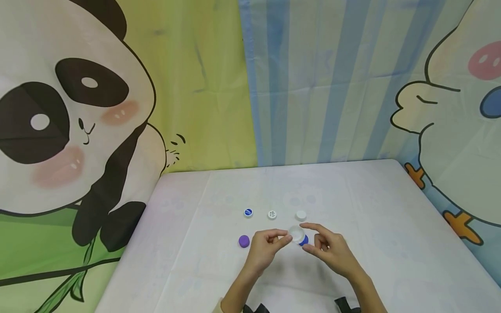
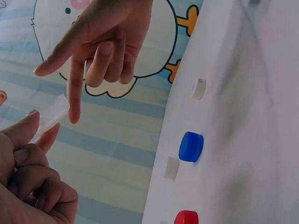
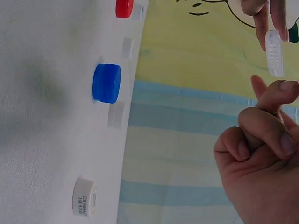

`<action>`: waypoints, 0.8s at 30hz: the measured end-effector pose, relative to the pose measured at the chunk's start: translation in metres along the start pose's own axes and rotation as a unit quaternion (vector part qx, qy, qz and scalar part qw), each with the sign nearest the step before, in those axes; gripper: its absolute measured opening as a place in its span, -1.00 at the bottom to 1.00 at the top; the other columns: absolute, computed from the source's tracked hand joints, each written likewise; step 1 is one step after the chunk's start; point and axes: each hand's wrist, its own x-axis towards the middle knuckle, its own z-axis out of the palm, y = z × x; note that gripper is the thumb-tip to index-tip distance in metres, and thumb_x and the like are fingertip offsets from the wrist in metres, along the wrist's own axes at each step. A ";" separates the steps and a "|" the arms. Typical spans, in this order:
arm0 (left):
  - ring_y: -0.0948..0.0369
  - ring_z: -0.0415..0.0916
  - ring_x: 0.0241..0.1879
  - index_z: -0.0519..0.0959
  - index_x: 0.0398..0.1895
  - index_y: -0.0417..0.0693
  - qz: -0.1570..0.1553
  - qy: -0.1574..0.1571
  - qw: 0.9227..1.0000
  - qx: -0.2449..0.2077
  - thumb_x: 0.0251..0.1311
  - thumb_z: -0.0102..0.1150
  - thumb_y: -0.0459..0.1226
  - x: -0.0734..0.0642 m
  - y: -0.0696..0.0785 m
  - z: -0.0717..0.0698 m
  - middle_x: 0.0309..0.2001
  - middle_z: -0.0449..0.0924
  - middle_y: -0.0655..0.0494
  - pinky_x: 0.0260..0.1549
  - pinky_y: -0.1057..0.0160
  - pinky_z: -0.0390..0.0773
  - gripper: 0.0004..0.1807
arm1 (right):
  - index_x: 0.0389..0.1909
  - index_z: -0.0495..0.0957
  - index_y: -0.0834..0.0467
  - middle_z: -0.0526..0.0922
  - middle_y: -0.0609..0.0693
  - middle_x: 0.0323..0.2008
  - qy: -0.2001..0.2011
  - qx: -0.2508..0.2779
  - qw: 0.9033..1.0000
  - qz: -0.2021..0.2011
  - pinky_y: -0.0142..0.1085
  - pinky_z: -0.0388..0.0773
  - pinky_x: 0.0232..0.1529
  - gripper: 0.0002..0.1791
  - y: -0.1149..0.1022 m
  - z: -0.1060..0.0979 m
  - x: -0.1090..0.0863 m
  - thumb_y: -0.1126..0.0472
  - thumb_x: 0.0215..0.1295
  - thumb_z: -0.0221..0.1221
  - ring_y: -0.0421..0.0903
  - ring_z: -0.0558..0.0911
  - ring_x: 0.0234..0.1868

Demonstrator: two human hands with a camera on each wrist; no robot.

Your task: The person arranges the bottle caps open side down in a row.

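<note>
My left hand (image 1: 263,252) pinches a clear plastic bottle cap (image 1: 296,234) between thumb and index finger, raised over the table. Seen edge-on in the right wrist view, the cap (image 3: 274,53) has a ribbed side. Beside its free edge is my right hand (image 1: 330,251), thumb and index finger spread apart and the other fingers curled in, with nothing gripped. Below the hands a blue cap (image 2: 190,147) sits on the table, partly covered by the clear cap in the head view. A white cap (image 1: 301,215) lies just beyond.
On the white table (image 1: 188,269) also lie a purple cap (image 1: 244,241), a blue-and-white cap (image 1: 248,213), a printed white cap (image 1: 272,214), a red cap (image 3: 124,8) and a date-stamped white cap (image 3: 84,198). Cartoon curtains (image 1: 207,87) hang behind.
</note>
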 end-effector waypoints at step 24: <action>0.53 0.17 -0.70 0.67 -0.25 0.05 0.502 0.027 0.813 0.293 -0.01 0.26 -0.14 -0.001 0.010 -0.020 -0.54 0.62 0.34 -0.61 0.67 0.16 -0.77 | -0.55 0.27 0.36 0.19 0.20 -0.73 -0.191 0.312 0.930 0.030 -0.34 0.08 -0.75 -0.60 -0.007 0.000 0.004 0.24 0.45 -0.34 -0.02 0.16 -0.73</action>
